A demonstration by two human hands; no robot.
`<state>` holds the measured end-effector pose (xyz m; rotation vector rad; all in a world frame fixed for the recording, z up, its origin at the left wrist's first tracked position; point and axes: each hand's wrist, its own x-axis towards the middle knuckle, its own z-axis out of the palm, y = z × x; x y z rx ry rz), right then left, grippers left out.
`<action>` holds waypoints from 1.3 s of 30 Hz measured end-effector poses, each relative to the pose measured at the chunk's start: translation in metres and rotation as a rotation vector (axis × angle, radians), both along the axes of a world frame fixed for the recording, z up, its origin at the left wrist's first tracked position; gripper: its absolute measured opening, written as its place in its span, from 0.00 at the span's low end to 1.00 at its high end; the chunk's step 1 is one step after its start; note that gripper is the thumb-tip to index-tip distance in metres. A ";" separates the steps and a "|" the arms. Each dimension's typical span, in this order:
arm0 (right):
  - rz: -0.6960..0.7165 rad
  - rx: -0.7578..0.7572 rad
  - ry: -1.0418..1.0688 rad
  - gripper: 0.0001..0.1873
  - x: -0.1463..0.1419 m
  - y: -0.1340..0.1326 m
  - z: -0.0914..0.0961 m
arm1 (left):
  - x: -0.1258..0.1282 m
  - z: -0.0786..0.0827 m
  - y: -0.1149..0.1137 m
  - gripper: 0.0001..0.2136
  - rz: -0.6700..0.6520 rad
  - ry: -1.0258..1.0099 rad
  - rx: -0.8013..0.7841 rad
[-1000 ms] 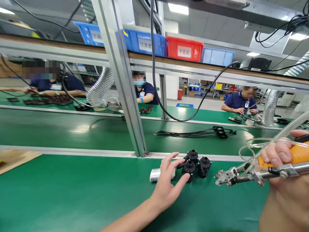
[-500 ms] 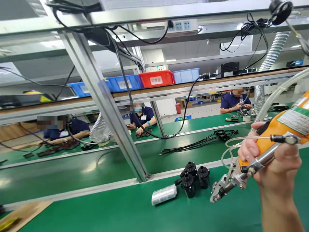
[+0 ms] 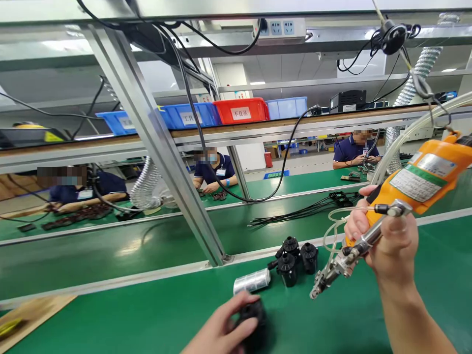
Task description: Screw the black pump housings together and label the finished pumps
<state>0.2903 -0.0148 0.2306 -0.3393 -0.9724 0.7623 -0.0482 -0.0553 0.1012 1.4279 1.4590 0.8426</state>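
My right hand (image 3: pixel 393 248) is wrapped round an orange dispensing gun (image 3: pixel 420 179) with a white-and-green label, clear tubes and a metal lever. Its metal nozzle (image 3: pixel 322 285) points down and left over the green bench. At the lower middle, my left hand (image 3: pixel 221 327) has its thumb and fingers around a black pump (image 3: pixel 254 317), slightly blurred and cut off by the frame's bottom edge. Beyond it stand three similar black pumps (image 3: pixel 287 270) close together. Beside them lies a silvery roll of labels (image 3: pixel 252 281), just past my left fingertips.
A slanting metal post (image 3: pixel 158 147) rises left of the pumps. Black cables (image 3: pixel 298 211) lie on the strip behind. Blue bins and a red bin (image 3: pixel 241 111) sit on the shelf. A brown sheet (image 3: pixel 33 314) lies at lower left. Several people work opposite.
My left hand has come into view at the bottom, holding a black pump. My right hand and the dispensing gun have shifted left in the picture.
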 end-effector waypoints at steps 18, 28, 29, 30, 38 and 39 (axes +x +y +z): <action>0.029 -0.125 -0.196 0.33 -0.055 0.027 -0.017 | 0.082 -0.050 0.058 0.33 -0.297 -0.280 -0.057; 0.072 -0.169 -0.384 0.25 -0.080 0.034 -0.024 | 0.089 -0.033 0.047 0.28 -0.301 -0.325 -0.087; 0.070 -0.173 -0.390 0.25 -0.081 0.035 -0.025 | 0.089 -0.031 0.046 0.28 -0.302 -0.334 -0.081; 0.065 -0.172 -0.397 0.24 -0.081 0.036 -0.027 | 0.090 -0.030 0.046 0.27 -0.304 -0.342 -0.074; 0.014 -0.192 -0.368 0.26 -0.081 0.041 -0.035 | 0.089 -0.044 0.050 0.31 -0.287 -0.296 -0.071; 0.000 -0.191 -0.360 0.26 -0.080 0.042 -0.034 | 0.087 -0.048 0.050 0.33 -0.275 -0.290 -0.059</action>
